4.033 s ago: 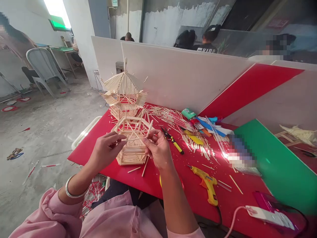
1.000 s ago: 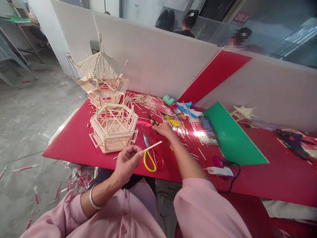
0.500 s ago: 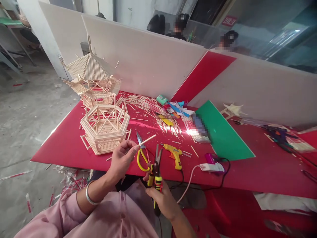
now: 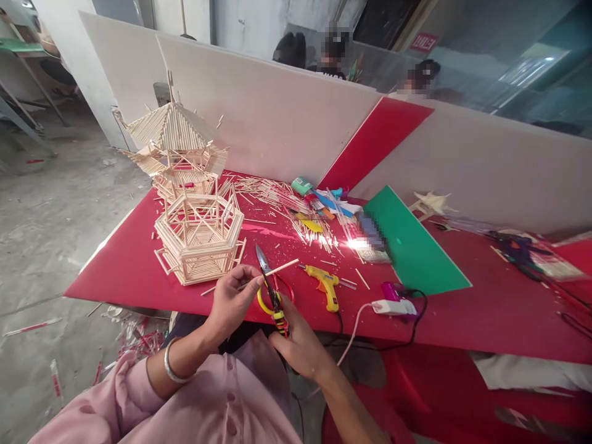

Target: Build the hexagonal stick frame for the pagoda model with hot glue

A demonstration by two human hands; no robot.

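Pinched in the fingers of my left hand (image 4: 235, 296) is a thin wooden stick (image 4: 284, 266), its free end pointing right. My right hand (image 4: 298, 339) is wrapped round the yellow-and-black handles of a pair of pliers (image 4: 276, 303), whose jaws reach up to the stick close to my left fingertips. Behind the pliers, scissors (image 4: 263, 258) with yellow and red handles lie on the red tabletop (image 4: 124, 265). Left of them stands an octagonal stick frame (image 4: 198, 250), with a roofed stick pavilion (image 4: 173, 132) behind it.
A yellow glue gun (image 4: 326, 285) lies right of the pliers, near a white power strip (image 4: 393, 307) with cords. Loose sticks (image 4: 263, 191) are heaped at the back beside a green bottle (image 4: 301, 185). A green board (image 4: 416, 246) lies to the right. Two people sit beyond the white partition (image 4: 277, 105).
My right hand has brought the pliers up and left, so their jaws now meet the stick. My left hand still holds the stick and has shifted slightly right.
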